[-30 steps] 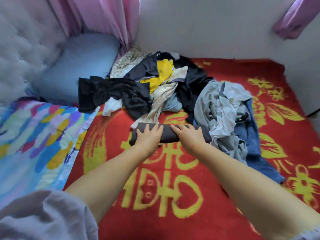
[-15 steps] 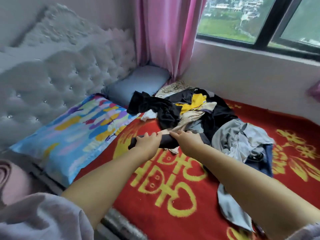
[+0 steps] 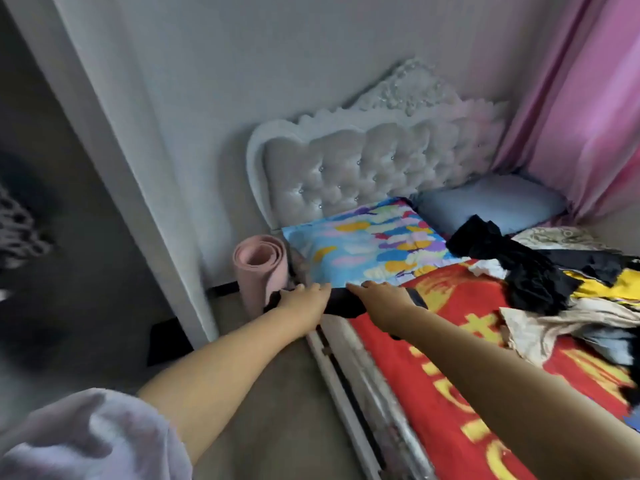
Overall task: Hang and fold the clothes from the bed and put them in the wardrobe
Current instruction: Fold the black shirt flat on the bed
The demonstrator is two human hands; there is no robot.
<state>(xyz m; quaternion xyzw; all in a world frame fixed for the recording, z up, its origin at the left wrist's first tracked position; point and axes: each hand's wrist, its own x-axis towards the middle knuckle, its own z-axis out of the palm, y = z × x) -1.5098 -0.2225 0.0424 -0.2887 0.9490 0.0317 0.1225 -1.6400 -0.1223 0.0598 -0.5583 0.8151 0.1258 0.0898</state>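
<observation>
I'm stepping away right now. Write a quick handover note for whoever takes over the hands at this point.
Left hand and right hand together hold the folded dark garment over the bed's edge, off the red blanket.
Done: this one garment is folded.
Left: carry it to the wardrobe, whose dark opening seems to lie at the left, then fold or hang the clothes pile on the bed.

Soft, even daylight; motion blur; wide-angle warping at edges
</observation>
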